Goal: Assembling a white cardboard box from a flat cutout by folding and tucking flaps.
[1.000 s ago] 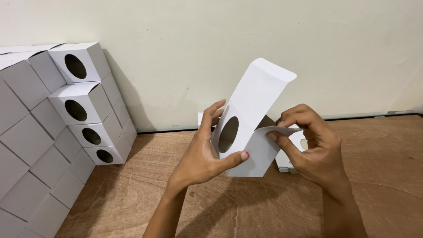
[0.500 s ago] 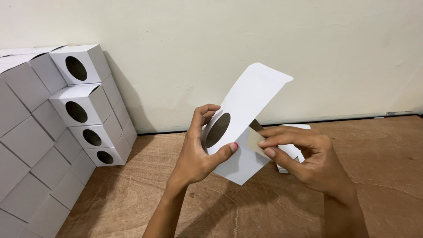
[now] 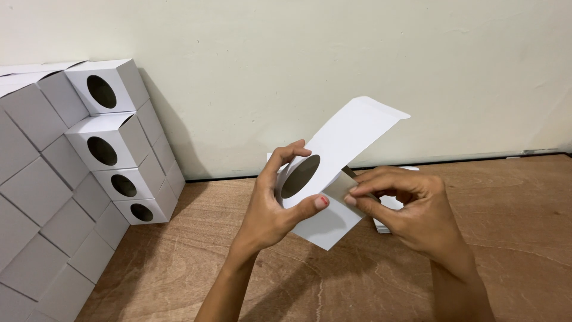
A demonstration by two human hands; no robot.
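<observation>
A white cardboard box blank (image 3: 342,149) with an oval cut-out hangs in the air above a brown wooden floor (image 3: 238,268), tilted up to the right. My left hand (image 3: 271,209) grips it from the left, thumb under the oval hole, fingers curled over the top edge. My right hand (image 3: 411,211) pinches a brownish inner flap (image 3: 339,186) at the blank's lower right side. The long top flap points up and right toward the wall.
A stack of folded white boxes with oval holes (image 3: 113,149) leans against the cream wall (image 3: 298,59) at the left. Behind my right hand lies a small pile of flat white blanks (image 3: 390,206), mostly hidden.
The blank has tilted further to the right and dropped a little. My right hand's fingers have moved in onto the inner flap, and my left hand has curled tighter around the oval hole.
</observation>
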